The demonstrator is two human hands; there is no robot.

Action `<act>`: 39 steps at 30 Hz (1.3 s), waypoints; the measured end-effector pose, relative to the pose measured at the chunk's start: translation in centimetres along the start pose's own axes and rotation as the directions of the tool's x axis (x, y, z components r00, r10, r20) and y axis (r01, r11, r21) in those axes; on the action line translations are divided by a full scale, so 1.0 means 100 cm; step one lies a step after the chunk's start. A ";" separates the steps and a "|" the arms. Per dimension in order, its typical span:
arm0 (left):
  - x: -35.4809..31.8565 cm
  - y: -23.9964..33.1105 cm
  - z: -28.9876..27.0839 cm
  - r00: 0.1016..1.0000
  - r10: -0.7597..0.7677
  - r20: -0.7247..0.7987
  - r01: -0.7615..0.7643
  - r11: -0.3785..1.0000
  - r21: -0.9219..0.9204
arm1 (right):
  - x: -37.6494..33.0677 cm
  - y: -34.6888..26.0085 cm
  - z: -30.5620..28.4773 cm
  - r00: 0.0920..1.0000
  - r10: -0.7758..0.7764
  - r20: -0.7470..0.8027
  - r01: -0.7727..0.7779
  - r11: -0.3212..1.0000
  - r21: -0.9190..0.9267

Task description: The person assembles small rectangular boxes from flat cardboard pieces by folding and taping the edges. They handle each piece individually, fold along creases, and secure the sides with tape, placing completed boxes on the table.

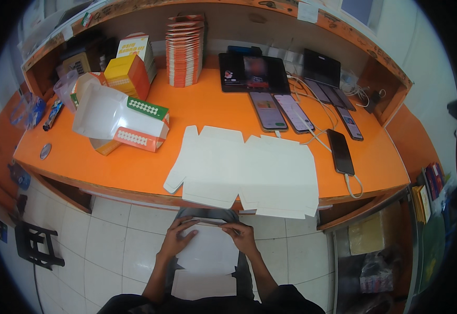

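your two hands meet over your lap, just off the near edge of the orange desk [56,152]. the white card [207,254] lies across your thighs, in front of the desk, its plain face up and its notched sides showing. your left hand [174,240] sits at the card's far left corner — fingers stretched along the top edge, thumb spread away over the face; you can't tell whether they grip. your right hand [243,239] closes its fingers on the far right part of that same edge.

on the desk, at the middle of its near edge, lies a larger white sheet [249,170], its cut tabs poking past the rim. on the desk's left half stand an open printed box [100,115] and, behind it, a yellow box [125,76]; a tall stack of folded cartons [183,60] rises at its back. a black phone [340,152] lies plugged in on the desk's right — right of the sheet.
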State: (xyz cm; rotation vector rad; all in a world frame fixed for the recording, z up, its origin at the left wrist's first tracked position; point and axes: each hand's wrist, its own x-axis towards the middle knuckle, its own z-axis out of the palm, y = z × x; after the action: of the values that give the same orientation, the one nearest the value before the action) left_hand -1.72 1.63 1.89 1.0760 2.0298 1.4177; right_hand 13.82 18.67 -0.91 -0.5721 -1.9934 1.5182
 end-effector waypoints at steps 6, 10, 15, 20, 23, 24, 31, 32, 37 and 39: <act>0.001 -0.009 0.002 0.999 0.033 -0.009 -0.032 0.998 0.059 | -0.002 0.006 0.001 0.995 -0.099 -0.013 0.097 0.989 -0.114; 0.004 -0.011 0.000 1.000 0.009 -0.001 -0.009 0.999 0.043 | -0.004 0.007 0.001 0.991 -0.133 0.013 0.133 0.978 -0.163; 0.007 -0.015 0.001 0.999 -0.015 -0.035 0.014 1.000 -0.007 | -0.001 0.008 0.003 0.996 -0.089 0.008 0.089 0.989 -0.114; 0.005 -0.019 -0.002 0.997 0.075 -0.019 -0.070 0.984 0.166 | -0.003 0.005 0.004 0.986 -0.159 -0.040 0.149 0.972 -0.179; -0.003 -0.012 -0.004 0.974 0.216 -0.065 -0.186 0.931 0.316 | -0.002 -0.005 0.001 0.966 -0.240 -0.095 0.196 0.921 -0.336; -0.005 -0.008 -0.004 0.972 0.216 -0.093 -0.176 0.930 0.321 | -0.001 -0.011 0.000 0.974 -0.198 -0.114 0.147 0.924 -0.352; -0.016 0.022 -0.001 0.965 0.219 -0.144 -0.175 0.948 0.265 | -0.003 -0.064 0.012 0.976 0.151 0.160 -0.143 0.988 -0.059; -0.016 0.025 0.000 0.952 0.276 -0.130 -0.230 0.930 0.288 | -0.002 -0.068 0.017 0.961 0.148 0.232 -0.131 0.988 -0.085; -0.016 0.038 0.002 0.950 0.297 -0.094 -0.283 0.949 0.140 | 0.002 -0.066 0.034 0.983 0.048 0.179 -0.054 0.998 0.028; -0.020 0.042 0.003 0.976 0.209 -0.064 -0.207 0.978 0.031 | -0.001 -0.061 0.037 0.988 0.070 0.138 -0.081 0.994 0.070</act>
State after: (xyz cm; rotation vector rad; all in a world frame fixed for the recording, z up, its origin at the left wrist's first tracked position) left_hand 1.11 0.94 5.47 1.3001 2.0336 1.5535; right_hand 11.44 14.34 4.21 -0.5320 -2.0252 1.7112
